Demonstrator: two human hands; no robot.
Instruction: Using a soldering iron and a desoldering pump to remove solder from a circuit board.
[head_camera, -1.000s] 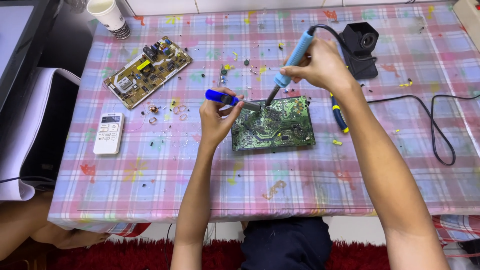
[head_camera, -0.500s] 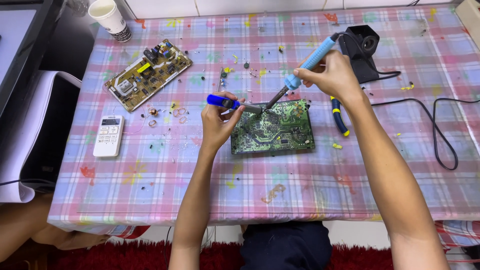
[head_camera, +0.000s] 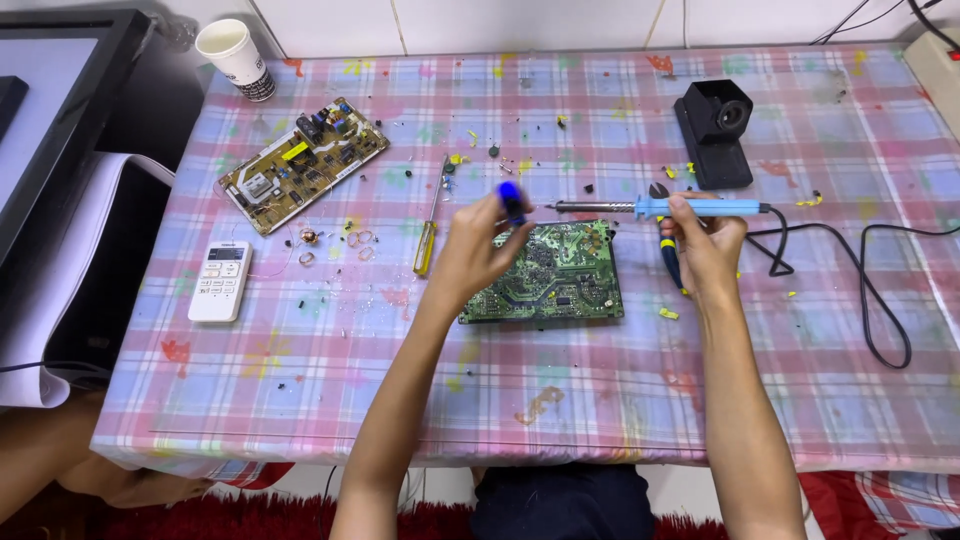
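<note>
A green circuit board (head_camera: 556, 272) lies solder side up in the middle of the checked table (head_camera: 300, 380). My left hand (head_camera: 474, 250) is raised over its left edge, gripping a blue-handled tool (head_camera: 511, 200) that points upward. My right hand (head_camera: 706, 240) holds a blue soldering iron (head_camera: 668, 208) level above the board's right side, its metal tip pointing left. The iron's black cord (head_camera: 872, 300) trails off to the right.
A yellowish circuit board (head_camera: 302, 164) and a white remote (head_camera: 221, 280) lie at left, a paper cup (head_camera: 236, 58) at the back left. A yellow-handled screwdriver (head_camera: 428, 236) lies left of the green board. A black iron stand (head_camera: 716, 130) stands behind my right hand. Small parts are scattered about.
The right hand lifted the soldering iron off the board and turned it level. The left hand raised its blue-handled tool away from the board and tipped it upright.
</note>
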